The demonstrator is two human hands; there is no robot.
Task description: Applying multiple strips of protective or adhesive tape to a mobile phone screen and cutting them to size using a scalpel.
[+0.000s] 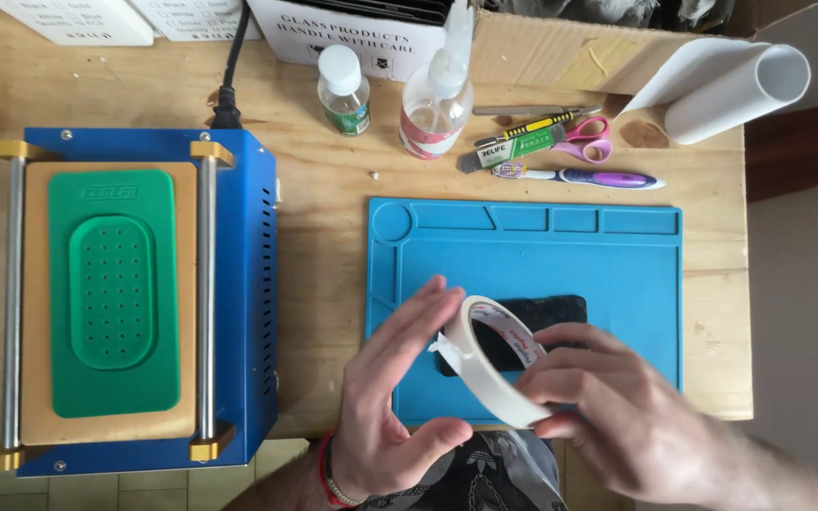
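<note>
Both hands are up over the near half of the blue work mat [532, 248], working a roll of white tape [494, 364] between them. The right hand [617, 402] is wrapped around the roll from the 4 o'clock side, fingers curled over its rim, so it carries the weight. The left hand [395, 388] stands open and fairly wide at 9 o'clock of the roll, fingertips just touching a small loose tab of tape, thumb spread below. The roll hangs tilted directly above a dark flat phone-like slab [551, 310] lying on the mat, with its far edge showing at 12 o'clock of the roll. To my eye the weak spot is that tab: it looks short and only lightly pinched, so it could slip back onto the roll or tear crooked if pulled at an angle. A freed strip might also fold on itself or catch the fingers. If the right hand's grip loosened, the roll would drop straight onto the slab. Well off at 12 o'clock stand two bottles [436, 90] beside scissors [587, 138] and a toothbrush [579, 176]; a wide sweep with a long strip could knock them. The blue machine [239, 284] at 9 o'clock seems safely apart.
</note>
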